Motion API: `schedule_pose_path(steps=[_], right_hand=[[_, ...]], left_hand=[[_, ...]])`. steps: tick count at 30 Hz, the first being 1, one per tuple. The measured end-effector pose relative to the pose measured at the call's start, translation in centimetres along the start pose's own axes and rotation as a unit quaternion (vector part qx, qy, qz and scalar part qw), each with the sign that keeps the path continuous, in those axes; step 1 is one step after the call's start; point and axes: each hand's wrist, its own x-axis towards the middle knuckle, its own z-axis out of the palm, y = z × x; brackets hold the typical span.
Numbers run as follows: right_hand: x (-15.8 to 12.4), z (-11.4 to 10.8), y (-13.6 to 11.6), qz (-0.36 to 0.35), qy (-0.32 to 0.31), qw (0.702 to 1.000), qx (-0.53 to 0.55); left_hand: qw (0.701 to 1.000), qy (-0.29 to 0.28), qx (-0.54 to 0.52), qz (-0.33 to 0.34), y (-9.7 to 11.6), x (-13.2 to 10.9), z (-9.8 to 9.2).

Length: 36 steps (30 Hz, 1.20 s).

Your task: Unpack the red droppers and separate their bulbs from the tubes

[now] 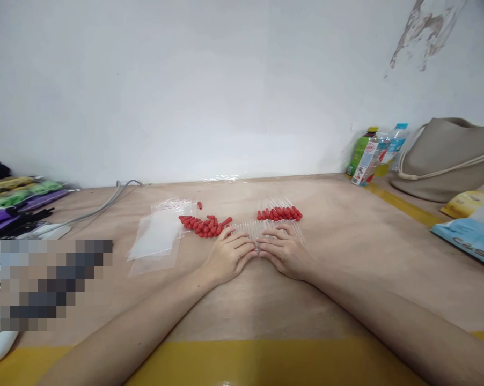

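My left hand (232, 253) and my right hand (287, 251) meet at the fingertips in the middle of the table. Both are closed in a pinch, and a trace of red shows between them; what they hold is mostly hidden. Clear thin tubes (242, 227) lie in a row just beyond and partly under the fingers. A pile of red rubber bulbs (205, 227) touches the left side of that row. Behind my right hand, several clear tubes with red bulbs on their ends (280, 214) lie side by side. One single red bulb (199, 205) sits apart.
Clear plastic bags (153, 236) lie left of the bulbs. Further left are a grey cable (101, 206), purple and black items (16, 217) and a blurred-out patch. Bottles (365, 158), a grey drawstring bag (447, 155) and a blue packet (467, 241) stand or lie at right.
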Motion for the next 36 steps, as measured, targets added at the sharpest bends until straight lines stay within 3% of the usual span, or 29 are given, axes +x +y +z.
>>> schedule_pose_path(steps=[6, 14, 30, 33, 36], right_hand=[[0.0, -0.2, 0.2, -0.038, -0.008, 0.998, 0.043], [-0.2, -0.3, 0.0, -0.064, 0.021, 0.998, 0.015], [-1.3, -0.9, 0.2, -0.117, 0.031, 0.993, -0.013], [-1.7, -1.4, 0.7, -0.115, 0.041, 0.993, -0.007], [-1.9, -2.1, 2.1, -0.049, 0.077, 0.996, -0.003]], left_hand=[[1.0, -0.025, 0.0, 0.011, 0.2, 0.1, -0.4], [0.999, -0.037, -0.004, 0.021, 0.3, 0.0, -0.7], [0.998, -0.01, 0.023, 0.05, 0.4, -0.2, -0.8], [0.998, 0.004, 0.028, 0.049, 0.1, -0.6, -1.1], [0.998, 0.023, 0.052, -0.009, -0.5, -1.2, -1.4]])
